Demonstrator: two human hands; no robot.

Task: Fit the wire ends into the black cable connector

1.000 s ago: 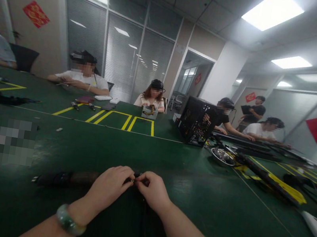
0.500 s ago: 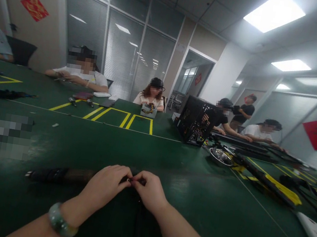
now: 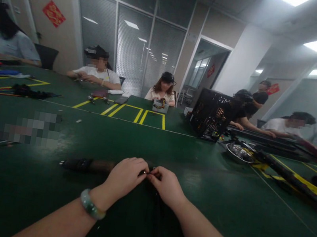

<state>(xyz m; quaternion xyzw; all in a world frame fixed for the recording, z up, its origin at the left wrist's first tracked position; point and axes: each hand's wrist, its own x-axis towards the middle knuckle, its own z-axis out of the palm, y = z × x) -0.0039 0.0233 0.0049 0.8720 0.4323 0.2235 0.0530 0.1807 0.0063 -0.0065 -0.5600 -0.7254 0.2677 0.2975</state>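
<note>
My left hand point(image 3: 128, 174), with a green bead-like bangle at its wrist, has its fingers pinched just above the table. Its fingertips meet those of my right hand point(image 3: 168, 186), which is pinched as well. Between them is a small dark piece with a shiny bit, too small to name. A thin dark cable point(image 3: 157, 218) runs from beneath the hands toward me. Beside my left hand lies a dark cylindrical tool point(image 3: 87, 164) with a metal tip pointing left; its right end is hidden behind that hand.
The green table point(image 3: 130, 142) carries yellow tape markings. A black computer case point(image 3: 210, 114) stands right of centre, with a metal bowl point(image 3: 239, 153) of small parts near it. Long black and yellow parts point(image 3: 301, 181) lie at right. Several people sit around, one holding a grey box point(image 3: 160, 106).
The camera view has turned left, so my hands and the table things appear further right. Both hands keep their pinch at the same spot beside the tool.
</note>
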